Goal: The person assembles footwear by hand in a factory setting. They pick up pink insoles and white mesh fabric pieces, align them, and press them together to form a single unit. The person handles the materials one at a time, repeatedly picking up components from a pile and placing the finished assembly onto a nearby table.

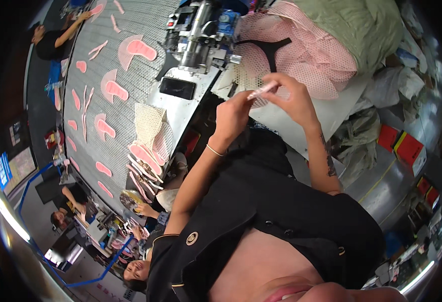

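Your left hand [231, 116] and right hand [295, 100] both pinch a small pale pink piece [263, 90] near the pink mesh [326, 63]; ideally, level its edges, gripping lightly

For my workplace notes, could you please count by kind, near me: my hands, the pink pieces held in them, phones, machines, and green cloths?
Hands: 2 (left hand, right hand)
Held pink piece: 1
Phone: 1
Machine: 1
Green cloth: 1
Total: 6
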{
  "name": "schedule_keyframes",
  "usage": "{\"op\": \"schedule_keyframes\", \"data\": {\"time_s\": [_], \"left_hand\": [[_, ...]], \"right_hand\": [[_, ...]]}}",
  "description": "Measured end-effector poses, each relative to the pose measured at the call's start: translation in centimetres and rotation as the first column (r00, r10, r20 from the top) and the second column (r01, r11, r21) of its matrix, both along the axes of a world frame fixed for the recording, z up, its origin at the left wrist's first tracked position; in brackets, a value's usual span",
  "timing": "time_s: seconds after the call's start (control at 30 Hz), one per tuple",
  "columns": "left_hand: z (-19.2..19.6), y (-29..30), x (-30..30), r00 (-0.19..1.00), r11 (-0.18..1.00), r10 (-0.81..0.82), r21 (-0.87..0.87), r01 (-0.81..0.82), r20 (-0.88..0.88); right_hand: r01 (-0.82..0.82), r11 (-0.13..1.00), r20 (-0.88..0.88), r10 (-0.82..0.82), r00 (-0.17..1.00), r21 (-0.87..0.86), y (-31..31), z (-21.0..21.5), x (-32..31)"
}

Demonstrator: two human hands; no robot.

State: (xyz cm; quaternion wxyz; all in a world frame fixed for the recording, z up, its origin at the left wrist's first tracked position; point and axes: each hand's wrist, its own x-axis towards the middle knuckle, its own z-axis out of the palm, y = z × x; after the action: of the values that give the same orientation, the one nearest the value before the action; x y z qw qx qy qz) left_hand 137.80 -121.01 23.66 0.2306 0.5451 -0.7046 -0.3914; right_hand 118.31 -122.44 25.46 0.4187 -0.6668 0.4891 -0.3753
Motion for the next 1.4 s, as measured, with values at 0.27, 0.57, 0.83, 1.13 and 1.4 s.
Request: {"op": "schedule_keyframes", "data": {"time_s": [0.27,0.57,0.83,1.13,1.4], "left_hand": [[-1.6,0.4,5.1,0.391,0.731,0.678,0.625,-0.273,-0.622],[-5.5,-2.0,9.6,0.449,0.677,0.688,0.726,-0.116,-0.570],[-5.4,-3.1,11.0,0.299,0.649,0.736,0.759,-0.056,-0.607],[-6.4,-4.0,16.2,0.179,0.700,0.707,0.638,-0.322,-0.685],[-6.7,3.0,13.4,0.291,0.579,0.815,0.733,-0.358,-0.502]], "right_hand": [[-0.253,0.808,0.427,0.002,0.904,0.533,2.4,-6.7,5.0],[-0.053,0.837,0.192,-0.063,0.979,0.545,3.2,-5.4,6.5],[-0.021,0.832,0.322,-0.191,0.927,0.554,0.0,-5.3,8.3],[0.053,0.955,0.088,-0.082,0.993,0.291,-6.0,-6.1,15.5],[0.125,0.952,-0.103,-0.100,0.990,0.280,-5.9,-5.0,15.8]]}}
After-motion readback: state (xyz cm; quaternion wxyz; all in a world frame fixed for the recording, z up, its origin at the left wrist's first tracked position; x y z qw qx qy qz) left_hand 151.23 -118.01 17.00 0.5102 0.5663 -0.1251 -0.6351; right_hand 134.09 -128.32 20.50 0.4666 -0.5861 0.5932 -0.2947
